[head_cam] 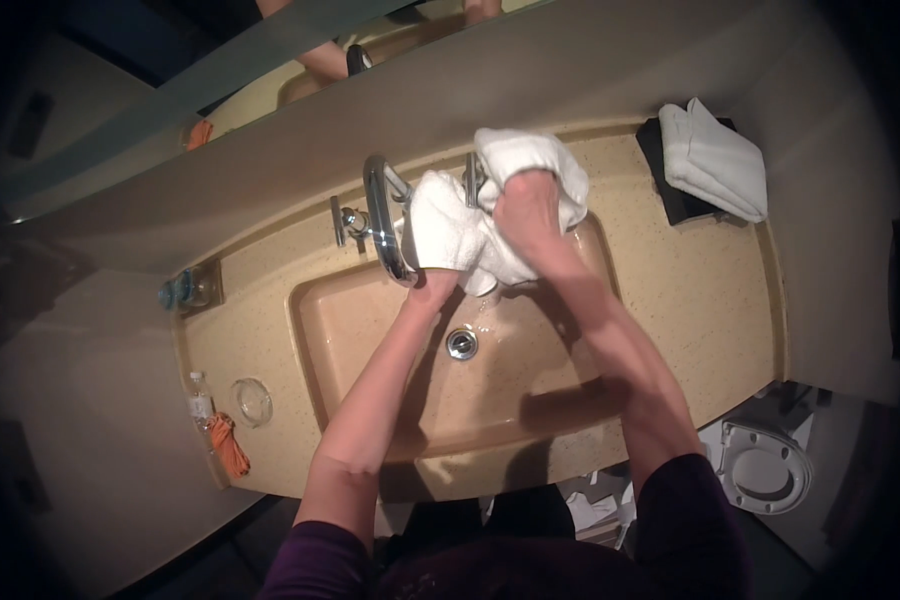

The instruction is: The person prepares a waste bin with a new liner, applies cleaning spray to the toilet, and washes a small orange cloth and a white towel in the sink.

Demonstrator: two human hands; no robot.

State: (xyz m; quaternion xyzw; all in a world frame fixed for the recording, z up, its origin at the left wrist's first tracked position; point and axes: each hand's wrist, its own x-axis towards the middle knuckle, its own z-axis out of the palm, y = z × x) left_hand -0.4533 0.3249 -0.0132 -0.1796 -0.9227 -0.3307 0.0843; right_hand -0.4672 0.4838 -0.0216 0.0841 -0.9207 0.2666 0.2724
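Observation:
A white terry towel (450,225) is bunched at the back of the sink, beside the chrome faucet spout (382,217). My left hand (436,283) reaches under it just right of the spout; only the wrist shows, and the cloth covers the fingers. Curled into the towel's right part is my right hand (529,206), its fingertips hidden in the folds. That part lies next to the right chrome tap handle (472,180) and over the sink's back rim. Below the towel, the beige basin (375,375) shows its metal drain (462,344) and some wet spots.
A folded white towel (709,161) rests on a black tray (656,169) at right. The left tap handle (337,221), cups (187,289), a plastic bottle (198,390), a glass dish (251,402) and an orange cord bundle (229,446) stand left. A toilet (765,469) is low right.

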